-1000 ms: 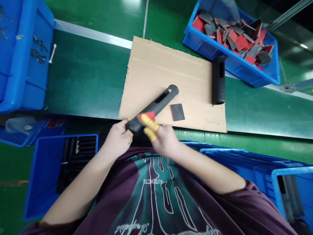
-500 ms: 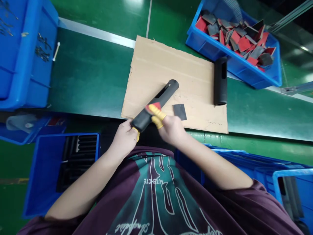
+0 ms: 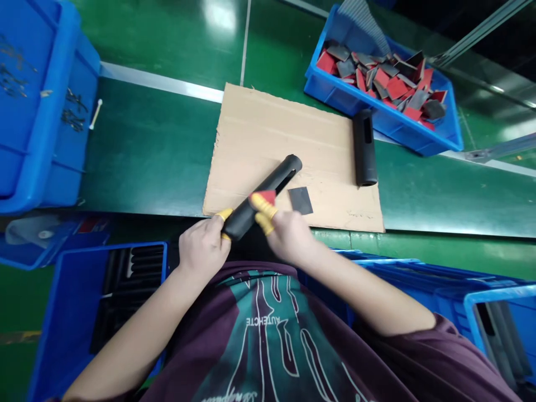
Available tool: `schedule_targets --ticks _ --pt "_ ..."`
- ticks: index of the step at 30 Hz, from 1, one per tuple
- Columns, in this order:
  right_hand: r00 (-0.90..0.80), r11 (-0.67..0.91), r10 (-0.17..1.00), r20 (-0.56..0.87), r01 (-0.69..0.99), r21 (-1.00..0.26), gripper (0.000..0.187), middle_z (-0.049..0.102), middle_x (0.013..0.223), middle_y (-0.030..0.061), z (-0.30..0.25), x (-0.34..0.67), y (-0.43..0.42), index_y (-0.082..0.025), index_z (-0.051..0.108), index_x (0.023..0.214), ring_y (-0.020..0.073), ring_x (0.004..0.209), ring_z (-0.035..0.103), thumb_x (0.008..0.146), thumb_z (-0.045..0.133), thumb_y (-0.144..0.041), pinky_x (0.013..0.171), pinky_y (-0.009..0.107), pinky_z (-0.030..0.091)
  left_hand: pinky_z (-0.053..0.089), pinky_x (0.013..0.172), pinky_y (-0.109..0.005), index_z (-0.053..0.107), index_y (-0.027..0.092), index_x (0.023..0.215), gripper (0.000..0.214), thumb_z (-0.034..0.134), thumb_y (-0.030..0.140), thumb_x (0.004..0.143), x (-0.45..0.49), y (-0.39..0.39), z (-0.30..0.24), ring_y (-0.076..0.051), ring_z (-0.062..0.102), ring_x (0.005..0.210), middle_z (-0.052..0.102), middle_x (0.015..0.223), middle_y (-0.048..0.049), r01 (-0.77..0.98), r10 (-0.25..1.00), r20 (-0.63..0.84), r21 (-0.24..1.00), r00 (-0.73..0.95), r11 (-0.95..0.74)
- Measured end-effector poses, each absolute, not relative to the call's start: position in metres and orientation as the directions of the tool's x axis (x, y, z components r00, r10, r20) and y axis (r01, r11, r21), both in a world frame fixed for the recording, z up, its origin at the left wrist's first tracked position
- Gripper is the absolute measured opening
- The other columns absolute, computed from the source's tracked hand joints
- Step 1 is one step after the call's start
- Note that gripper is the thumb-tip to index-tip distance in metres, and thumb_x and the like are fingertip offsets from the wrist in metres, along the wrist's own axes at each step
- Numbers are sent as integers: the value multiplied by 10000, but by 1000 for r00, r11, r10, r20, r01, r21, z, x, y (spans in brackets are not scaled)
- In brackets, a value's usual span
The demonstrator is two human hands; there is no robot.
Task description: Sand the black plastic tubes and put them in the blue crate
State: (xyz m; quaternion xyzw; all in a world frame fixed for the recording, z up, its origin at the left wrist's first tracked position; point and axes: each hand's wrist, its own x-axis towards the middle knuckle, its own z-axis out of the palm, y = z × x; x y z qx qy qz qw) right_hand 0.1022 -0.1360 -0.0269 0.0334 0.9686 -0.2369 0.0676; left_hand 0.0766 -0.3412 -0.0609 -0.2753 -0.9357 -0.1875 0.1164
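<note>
A black plastic tube with a long slot lies slanted, its far end over the cardboard sheet. My left hand, with yellow finger cots, is closed round its near end. Pinched in my right hand, also in yellow cots, is a red piece of sandpaper, pressed against the tube's side. Its underside is hidden. Just right of that hand, a dark grey square of sandpaper lies flat on the cardboard. A second black slotted tube rests along the cardboard's right edge.
A blue bin of red and grey squares stands at the back right. Another blue bin is on the left. Below the green bench, a blue crate holds several black tubes; more blue crates stand at lower right.
The tube has turned about its length, so its slot now faces more to the right. My left hand has shifted its grip, its thumb now on top. The camera view has shifted slightly.
</note>
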Motion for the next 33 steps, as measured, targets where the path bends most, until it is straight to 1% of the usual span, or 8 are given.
schedule_targets --ticks 3,9,14,17,22,26,29,33 --pt "-987 844 -72 -145 17 -536 460 813 930 81 -27 99 -125 -232 652 1377 223 688 736 966 531 -397 721 375 635 465 548 -273 700 150 818 216 489 117 783 73 -345 -66 -189 661 583 692 622 -37 688 530 494 216 -689 693" --pt "-958 734 278 -71 259 -628 445 752 1244 88 -33 66 -87 -174 634 1381 262 1099 730 964 488 -230 1019 456 589 463 541 -256 682 166 771 204 515 48 771 66 -344 -62 -154 574 526 609 564 -3 783 546 630 167 -552 599" --pt "-997 724 -31 -69 25 -689 385 765 1210 85 -36 83 -100 -221 700 1302 292 1104 736 952 574 -321 1040 468 588 452 536 -282 681 198 713 250 490 58 793 58 -350 -53 -162 557 517 585 539 -7 795 615 560 141 -556 590" --pt "-988 692 155 -17 120 -712 411 726 1302 83 -38 68 -79 -175 682 1316 281 1242 673 952 505 -242 1116 488 522 437 527 -297 646 225 640 257 486 115 808 55 -356 -54 -166 548 507 569 516 -14 774 642 449 224 -621 592" --pt "-950 678 311 -25 240 -695 476 800 1080 77 -47 55 -54 -189 615 1405 283 1093 739 951 497 -274 1062 522 548 529 699 -312 713 219 855 239 533 223 697 56 -350 -59 -191 642 693 691 718 -40 300 294 134 698 -947 650" --pt "-959 660 283 -4 198 -725 469 732 1290 91 -52 59 -47 -165 646 1367 282 1261 656 931 521 -283 1142 484 482 446 515 -244 617 222 737 153 563 304 620 64 -332 -53 -119 505 511 585 576 17 -362 166 -406 900 -898 244" --pt "-950 648 312 -19 228 -727 460 738 1281 72 -50 65 -52 -176 651 1359 271 1189 693 935 509 -284 1096 493 527 404 478 -240 509 241 578 92 553 318 602 67 -322 -47 -106 425 456 461 464 37 -447 151 -472 878 -869 169" --pt "-986 645 165 -2 109 -756 455 776 1175 72 -41 92 -99 -189 635 1384 252 1099 729 972 470 -287 1041 448 580 549 809 -311 647 230 691 197 512 209 548 66 -325 -43 -166 625 720 668 688 -4 -312 206 -345 934 -916 174"
